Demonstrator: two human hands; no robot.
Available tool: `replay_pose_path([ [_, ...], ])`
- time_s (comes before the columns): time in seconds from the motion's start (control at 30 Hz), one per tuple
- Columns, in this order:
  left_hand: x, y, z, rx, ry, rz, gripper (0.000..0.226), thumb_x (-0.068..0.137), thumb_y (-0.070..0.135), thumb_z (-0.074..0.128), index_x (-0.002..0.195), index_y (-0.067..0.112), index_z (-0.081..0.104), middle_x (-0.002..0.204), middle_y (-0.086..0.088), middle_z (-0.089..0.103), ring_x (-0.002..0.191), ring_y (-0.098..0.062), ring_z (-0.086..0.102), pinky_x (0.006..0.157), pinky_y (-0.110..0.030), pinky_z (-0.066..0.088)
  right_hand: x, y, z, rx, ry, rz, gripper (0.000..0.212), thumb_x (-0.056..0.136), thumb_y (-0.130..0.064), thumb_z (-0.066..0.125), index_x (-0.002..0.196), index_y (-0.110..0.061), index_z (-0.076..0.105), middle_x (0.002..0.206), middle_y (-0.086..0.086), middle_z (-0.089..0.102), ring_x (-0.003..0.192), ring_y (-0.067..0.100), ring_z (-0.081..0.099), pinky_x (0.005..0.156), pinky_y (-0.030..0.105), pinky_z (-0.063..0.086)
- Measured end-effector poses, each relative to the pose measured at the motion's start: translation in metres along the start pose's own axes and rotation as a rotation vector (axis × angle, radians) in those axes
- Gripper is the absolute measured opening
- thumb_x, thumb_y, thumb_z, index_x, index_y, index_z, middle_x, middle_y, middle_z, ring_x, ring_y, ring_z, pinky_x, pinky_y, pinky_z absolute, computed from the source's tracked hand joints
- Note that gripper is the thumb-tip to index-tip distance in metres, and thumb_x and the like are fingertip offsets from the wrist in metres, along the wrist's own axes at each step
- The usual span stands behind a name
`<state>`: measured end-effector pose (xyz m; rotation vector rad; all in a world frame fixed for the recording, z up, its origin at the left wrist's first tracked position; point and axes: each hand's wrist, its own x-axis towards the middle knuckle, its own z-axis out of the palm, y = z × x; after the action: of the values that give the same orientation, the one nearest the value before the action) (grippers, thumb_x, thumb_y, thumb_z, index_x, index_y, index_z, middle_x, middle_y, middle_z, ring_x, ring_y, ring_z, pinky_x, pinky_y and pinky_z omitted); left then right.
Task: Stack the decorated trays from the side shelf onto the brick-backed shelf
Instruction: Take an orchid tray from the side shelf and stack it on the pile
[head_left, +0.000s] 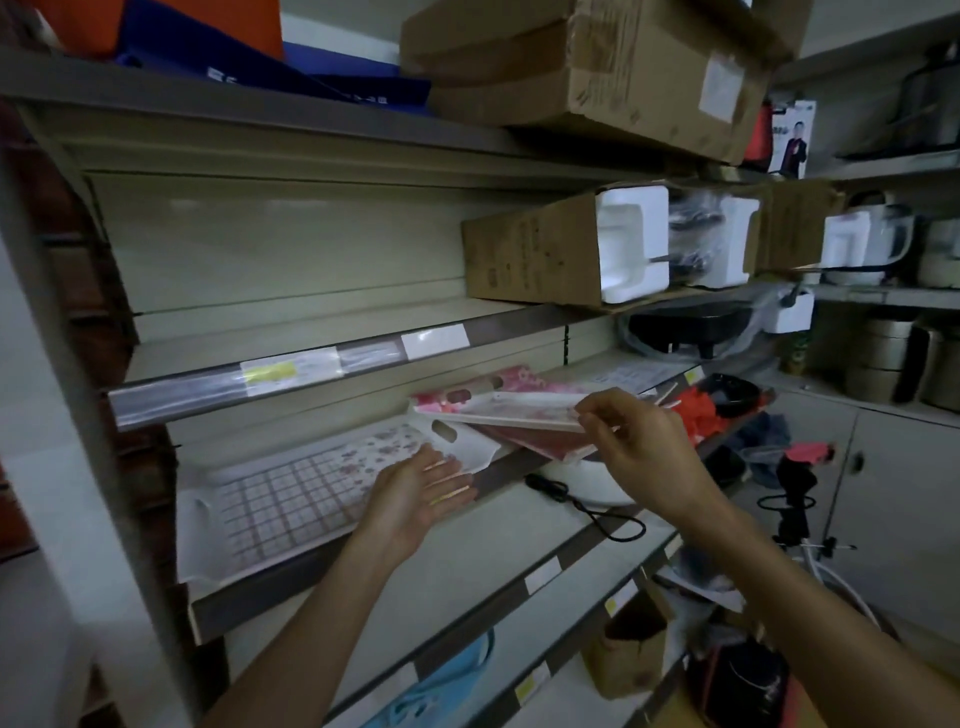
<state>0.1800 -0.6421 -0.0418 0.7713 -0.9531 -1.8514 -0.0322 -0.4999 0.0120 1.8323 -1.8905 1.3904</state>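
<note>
On the middle shelf (291, 587) a grid-patterned tray (291, 499) lies flat; the left hand (421, 493) rests open-palmed at its front edge; the right hand (631, 441) pinches a floral tray (519, 410) by its rim, tilted above the pile; next, I judge, comes lowering it square onto the flat one

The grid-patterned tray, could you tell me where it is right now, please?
In the head view it lies flat on the shelf, left of centre, under the left hand and left of the tilted pink trays.
</note>
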Motion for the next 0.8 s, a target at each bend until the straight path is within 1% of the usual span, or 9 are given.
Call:
replay_pose_path([
  [0.07, 0.030, -0.005, 0.018, -0.050, -0.034, -0.089, 0.035, 0.096, 0.025, 0.058, 0.112, -0.005, 0.052, 0.111, -0.026, 0.061, 0.095, -0.040, 0.067, 0.060, -0.042, 0.061, 0.012, 0.010, -0.002, -0.027, 0.020, -0.008, 0.015, 0.096, -0.016, 0.057, 0.106, -0.015, 0.069, 0.092, -0.007, 0.069, 0.083, 0.005, 0.064, 0.071, 0.002, 0.046],
  [0.17, 0.070, -0.012, 0.042, -0.110, -0.065, -0.178, 0.048, 0.096, 0.027, 0.059, 0.126, -0.006, 0.040, 0.107, -0.029, 0.059, 0.095, -0.041, 0.064, 0.067, -0.048, 0.058, 0.029, 0.025, -0.002, -0.082, 0.014, -0.012, 0.016, 0.096, -0.016, 0.057, 0.107, -0.015, 0.068, 0.093, -0.005, 0.068, 0.082, 0.007, 0.063, 0.069, 0.002, 0.042],
  [0.27, 0.098, -0.020, 0.064, -0.150, -0.075, -0.229, 0.047, 0.098, 0.029, 0.055, 0.127, -0.006, 0.043, 0.102, -0.029, 0.062, 0.090, -0.040, 0.065, 0.068, -0.047, 0.055, 0.041, 0.036, 0.002, -0.115, 0.004, -0.005, 0.015, 0.096, -0.018, 0.056, 0.106, -0.016, 0.067, 0.090, -0.007, 0.065, 0.077, 0.004, 0.061, 0.061, -0.001, 0.041],
  [0.33, 0.109, -0.025, 0.076, -0.132, -0.090, -0.221, 0.038, 0.099, 0.029, 0.051, 0.119, -0.003, 0.050, 0.096, -0.026, 0.066, 0.085, -0.038, 0.067, 0.065, -0.046, 0.056, 0.049, 0.043, 0.003, -0.117, 0.008, -0.005, 0.014, 0.096, -0.018, 0.057, 0.105, -0.016, 0.067, 0.087, -0.009, 0.063, 0.073, 0.000, 0.061, 0.060, -0.003, 0.040],
  [0.43, 0.121, -0.031, 0.093, -0.138, -0.065, -0.182, 0.028, 0.100, 0.021, 0.050, 0.119, 0.000, 0.051, 0.096, -0.023, 0.065, 0.084, -0.037, 0.065, 0.074, -0.048, 0.052, 0.058, 0.052, 0.003, -0.130, 0.002, -0.004, 0.015, 0.096, -0.018, 0.057, 0.107, -0.015, 0.068, 0.088, -0.009, 0.063, 0.071, -0.011, 0.056, 0.060, -0.005, 0.038],
  [0.5, 0.125, -0.034, 0.103, -0.137, -0.046, -0.153, 0.029, 0.100, 0.011, 0.047, 0.127, 0.001, 0.049, 0.105, -0.022, 0.063, 0.087, -0.037, 0.063, 0.078, -0.049, 0.050, 0.063, 0.057, 0.003, -0.138, -0.010, -0.005, 0.016, 0.096, -0.019, 0.057, 0.107, -0.016, 0.068, 0.090, -0.009, 0.064, 0.072, -0.013, 0.054, 0.061, -0.004, 0.038],
  [0.6, 0.127, -0.038, 0.112, -0.118, 0.012, -0.108, 0.038, 0.096, -0.002, 0.039, 0.134, -0.003, 0.046, 0.113, -0.024, 0.060, 0.092, -0.040, 0.062, 0.079, -0.051, 0.051, 0.067, 0.062, 0.003, -0.146, -0.015, -0.024, 0.016, 0.095, -0.017, 0.057, 0.107, -0.015, 0.068, 0.088, -0.012, 0.062, 0.071, -0.016, 0.052, 0.063, -0.004, 0.038],
  [0.67, 0.126, -0.038, 0.113, -0.107, 0.059, -0.077, 0.040, 0.094, -0.005, 0.037, 0.133, -0.005, 0.046, 0.114, -0.025, 0.060, 0.093, -0.040, 0.062, 0.081, -0.054, 0.051, 0.070, 0.066, 0.000, -0.153, -0.021, -0.025, 0.016, 0.095, -0.017, 0.057, 0.107, -0.015, 0.068, 0.088, -0.012, 0.061, 0.070, -0.015, 0.052, 0.063, -0.005, 0.038],
  [0.8, 0.122, -0.030, 0.100, -0.055, 0.135, -0.030, 0.032, 0.094, -0.003, 0.039, 0.123, -0.004, 0.053, 0.096, -0.020, 0.065, 0.082, -0.036, 0.065, 0.071, -0.052, 0.053, 0.076, 0.075, -0.007, -0.134, -0.005, 0.016, 0.017, 0.095, -0.018, 0.057, 0.108, -0.015, 0.068, 0.087, -0.010, 0.063, 0.071, -0.002, 0.057, 0.062, -0.006, 0.036],
])
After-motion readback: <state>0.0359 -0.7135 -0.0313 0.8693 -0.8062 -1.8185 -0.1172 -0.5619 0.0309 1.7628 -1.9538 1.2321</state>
